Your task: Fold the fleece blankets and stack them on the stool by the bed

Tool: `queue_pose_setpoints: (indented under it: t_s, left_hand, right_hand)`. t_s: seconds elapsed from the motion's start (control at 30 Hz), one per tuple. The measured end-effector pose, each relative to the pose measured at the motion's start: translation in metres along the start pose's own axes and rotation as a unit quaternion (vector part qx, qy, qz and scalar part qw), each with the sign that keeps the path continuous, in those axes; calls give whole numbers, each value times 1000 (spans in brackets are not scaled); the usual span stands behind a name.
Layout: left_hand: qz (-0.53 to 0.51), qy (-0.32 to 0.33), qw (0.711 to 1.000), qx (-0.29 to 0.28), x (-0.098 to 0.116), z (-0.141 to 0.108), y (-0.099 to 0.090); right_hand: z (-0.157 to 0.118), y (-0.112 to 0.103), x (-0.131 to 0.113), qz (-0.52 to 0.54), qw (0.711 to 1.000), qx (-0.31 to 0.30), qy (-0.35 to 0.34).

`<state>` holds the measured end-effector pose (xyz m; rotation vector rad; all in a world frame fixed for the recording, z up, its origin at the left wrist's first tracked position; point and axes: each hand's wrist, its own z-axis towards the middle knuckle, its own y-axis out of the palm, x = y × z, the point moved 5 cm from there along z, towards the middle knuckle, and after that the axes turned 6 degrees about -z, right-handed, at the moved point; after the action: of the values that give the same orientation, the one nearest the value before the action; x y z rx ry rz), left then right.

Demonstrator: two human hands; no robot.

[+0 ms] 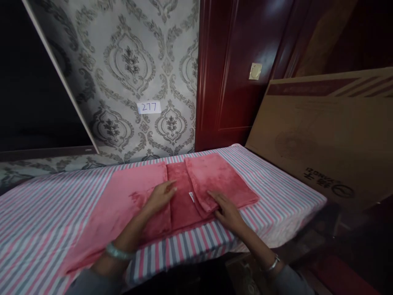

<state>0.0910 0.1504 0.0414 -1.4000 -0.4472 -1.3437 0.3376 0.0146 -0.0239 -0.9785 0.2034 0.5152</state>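
Observation:
A pink plush blanket point(138, 184) lies on the striped cloth, with its left and right parts folded inward over a darker middle strip point(184, 205). A small white tag point(192, 197) shows beside the right fold's inner edge. My left hand point(160, 197) is over the left fold near its inner edge, fingers stretched out and holding nothing. At the near inner corner of the right fold point(221, 176), my right hand point(227, 211) grips the blanket, fingers on top and thumb lower down.
The striped tablecloth point(276, 192) covers the table and hangs over its front edge. A big cardboard box point(322, 135) leans at the right. A dark screen point(39, 82) is at the left. Behind are patterned wallpaper with a "277" label point(149, 107) and a dark red door point(227, 73).

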Motion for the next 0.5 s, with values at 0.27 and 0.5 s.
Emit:
queue_pose_setpoints:
  t_s: [0.27,0.5]
  left_hand:
    - [-264,-284,921,15,-26,111,47]
    - [-309,-193,929,69,-37,151,85]
  right_hand:
    - [-9,12,-1,-43,999,12,-6]
    - [-11,11,-1,-55,997,37,-30]
